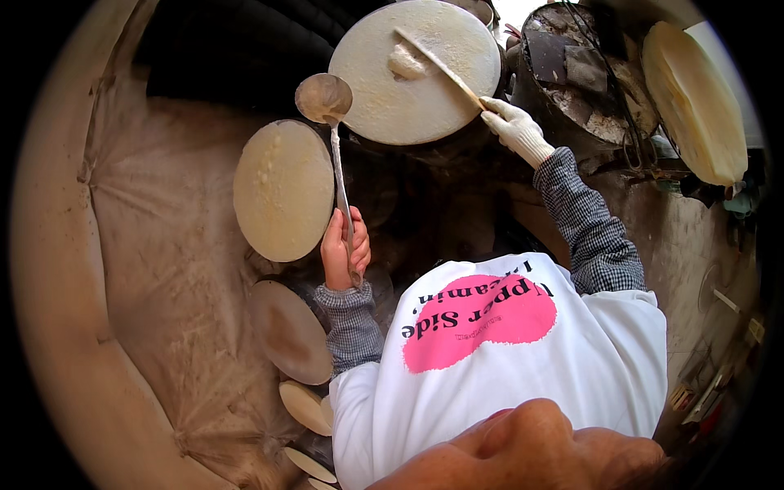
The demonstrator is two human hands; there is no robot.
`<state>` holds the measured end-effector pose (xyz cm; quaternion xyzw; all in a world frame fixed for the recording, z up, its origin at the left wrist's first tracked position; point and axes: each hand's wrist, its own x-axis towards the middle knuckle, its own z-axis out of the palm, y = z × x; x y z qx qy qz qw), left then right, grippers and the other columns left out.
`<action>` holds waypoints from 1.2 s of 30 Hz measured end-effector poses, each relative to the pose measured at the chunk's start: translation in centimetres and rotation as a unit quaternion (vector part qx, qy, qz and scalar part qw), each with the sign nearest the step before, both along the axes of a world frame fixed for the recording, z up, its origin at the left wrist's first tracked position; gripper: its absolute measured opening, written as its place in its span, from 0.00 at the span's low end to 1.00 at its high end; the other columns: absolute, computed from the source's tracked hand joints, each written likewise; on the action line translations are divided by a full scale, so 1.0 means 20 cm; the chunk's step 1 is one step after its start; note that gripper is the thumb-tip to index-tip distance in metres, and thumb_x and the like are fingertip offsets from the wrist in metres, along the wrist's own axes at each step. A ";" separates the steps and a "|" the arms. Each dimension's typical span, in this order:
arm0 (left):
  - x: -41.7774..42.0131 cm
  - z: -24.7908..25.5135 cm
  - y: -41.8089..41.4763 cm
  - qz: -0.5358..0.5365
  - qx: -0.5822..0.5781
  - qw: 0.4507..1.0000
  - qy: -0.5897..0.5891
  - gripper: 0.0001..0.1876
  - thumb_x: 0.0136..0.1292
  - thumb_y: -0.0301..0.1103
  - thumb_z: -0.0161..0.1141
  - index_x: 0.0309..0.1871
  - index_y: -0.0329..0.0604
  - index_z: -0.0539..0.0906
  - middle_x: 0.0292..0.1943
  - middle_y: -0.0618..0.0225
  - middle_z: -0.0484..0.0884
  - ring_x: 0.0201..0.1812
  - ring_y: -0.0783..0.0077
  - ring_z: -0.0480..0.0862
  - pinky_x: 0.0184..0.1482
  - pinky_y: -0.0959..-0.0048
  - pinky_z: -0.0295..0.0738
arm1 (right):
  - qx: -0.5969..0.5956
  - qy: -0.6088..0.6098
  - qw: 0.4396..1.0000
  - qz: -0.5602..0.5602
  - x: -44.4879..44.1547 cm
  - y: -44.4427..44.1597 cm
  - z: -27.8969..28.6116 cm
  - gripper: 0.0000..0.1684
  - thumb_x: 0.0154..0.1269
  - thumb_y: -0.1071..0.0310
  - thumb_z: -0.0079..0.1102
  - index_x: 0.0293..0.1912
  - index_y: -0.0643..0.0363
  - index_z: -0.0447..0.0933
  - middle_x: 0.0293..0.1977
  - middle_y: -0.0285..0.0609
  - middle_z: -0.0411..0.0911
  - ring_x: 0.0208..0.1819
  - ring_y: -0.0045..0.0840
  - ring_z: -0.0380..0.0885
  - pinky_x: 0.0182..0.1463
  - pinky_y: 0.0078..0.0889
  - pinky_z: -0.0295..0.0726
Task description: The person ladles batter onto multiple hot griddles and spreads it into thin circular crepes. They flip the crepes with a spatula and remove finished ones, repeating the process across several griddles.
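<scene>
My bare left hand (346,248) grips the long metal handle of a ladle (324,98). The ladle's bowl is raised in front of the gap between two round griddles and has pale residue on it. My right hand (517,128), in a white knitted glove, holds one end of a thin wooden scraper (438,61). This scraper reaches across the large round griddle (392,116), which is coated in a pale batter layer. Against the scraper lies a lump of thick batter (408,60). Left of the ladle, another griddle carries a round pale pancake (283,190).
A darker round griddle (291,331) lies below, with more pale rounds (305,407) curving behind my left arm. Metal tongs (631,122) rest by a sooty drum (533,101) at upper right. Stacked thin pancakes (698,104) stand at far right. A dusty brown sheet (177,257) spans the left.
</scene>
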<state>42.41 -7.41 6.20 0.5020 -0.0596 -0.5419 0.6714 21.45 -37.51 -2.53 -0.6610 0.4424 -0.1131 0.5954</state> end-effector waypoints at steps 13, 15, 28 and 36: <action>0.07 0.03 -0.14 -0.042 0.116 0.989 -0.083 0.18 0.80 0.47 0.38 0.44 0.41 0.71 0.19 0.73 0.66 0.11 0.83 0.60 0.11 0.81 0.58 | -0.076 0.031 0.987 0.138 -0.10 -0.19 0.06 0.25 0.71 0.58 0.58 0.64 0.52 0.75 0.34 0.29 0.77 0.27 0.10 0.68 0.31 0.15 0.70; 0.07 0.03 -0.15 -0.052 0.122 0.987 -0.085 0.18 0.80 0.47 0.38 0.44 0.41 0.71 0.20 0.73 0.66 0.11 0.83 0.61 0.12 0.81 0.58 | -0.078 0.042 0.987 0.138 -0.21 -0.16 0.10 0.25 0.70 0.56 0.58 0.62 0.53 0.76 0.44 0.36 0.83 0.33 0.15 0.76 0.39 0.18 0.78; -0.07 -0.29 -0.49 -0.028 0.073 0.988 -0.133 0.15 0.78 0.46 0.41 0.43 0.42 0.68 0.23 0.70 0.69 0.16 0.80 0.67 0.16 0.77 0.65 | 0.215 -0.191 0.952 -0.109 -0.07 0.55 -0.16 0.29 0.74 0.57 0.55 0.70 0.51 0.66 0.27 0.29 0.71 0.20 0.09 0.65 0.21 0.14 0.65; -0.05 -0.24 -0.48 -0.050 -0.079 0.972 0.216 0.13 0.81 0.40 0.38 0.44 0.39 0.66 0.23 0.71 0.65 0.18 0.79 0.67 0.16 0.78 0.66 | 0.373 -0.255 0.889 -0.075 0.03 0.62 0.04 0.29 0.76 0.58 0.54 0.70 0.55 0.63 0.30 0.30 0.70 0.23 0.09 0.65 0.22 0.12 0.63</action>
